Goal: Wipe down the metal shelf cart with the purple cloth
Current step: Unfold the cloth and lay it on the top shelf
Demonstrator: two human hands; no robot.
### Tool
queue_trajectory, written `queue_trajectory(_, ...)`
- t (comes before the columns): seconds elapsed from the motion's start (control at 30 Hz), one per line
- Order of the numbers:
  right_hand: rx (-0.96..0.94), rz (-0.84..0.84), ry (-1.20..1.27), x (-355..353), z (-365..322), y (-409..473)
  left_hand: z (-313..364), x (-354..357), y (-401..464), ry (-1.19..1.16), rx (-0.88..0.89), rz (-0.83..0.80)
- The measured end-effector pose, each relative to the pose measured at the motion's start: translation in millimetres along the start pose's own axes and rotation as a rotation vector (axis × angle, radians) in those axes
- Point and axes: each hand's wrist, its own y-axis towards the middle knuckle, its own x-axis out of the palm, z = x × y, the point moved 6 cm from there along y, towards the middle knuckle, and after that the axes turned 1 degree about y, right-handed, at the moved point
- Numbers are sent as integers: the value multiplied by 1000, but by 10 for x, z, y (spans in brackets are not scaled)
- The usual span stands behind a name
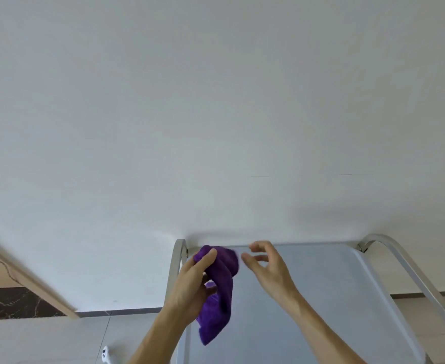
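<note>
Purple cloth (pixel 220 292) bunched in left hand (pixel 190 287), partly hidden; right hand (pixel 268 269) open, blurred fingertips.

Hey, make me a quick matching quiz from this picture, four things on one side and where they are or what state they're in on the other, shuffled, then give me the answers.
Things:
1. purple cloth
2. right hand
3. left hand
4. cart handle rail

States or places:
A. open, fingers spread, holding nothing
B. curved metal tube along the right edge of the shelf
C. bunched, hanging down over the shelf
D. closed around fabric

Pairs: 1-C, 2-A, 3-D, 4-B
</note>
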Motion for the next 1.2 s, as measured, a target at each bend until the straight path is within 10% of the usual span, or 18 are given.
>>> queue_trajectory(0.23, 3, -326, 19, 595, 277, -576, -108, -234, 8, -302, -124, 271)
queue_trajectory(0.73, -184, -52, -142, 865, 32, -493, -99, -319, 21, -848, -149, 302)
queue_trajectory(1.2, -109, -388, -159, 355, -245, -75, -81, -1157, -188, -159, -93, 50)
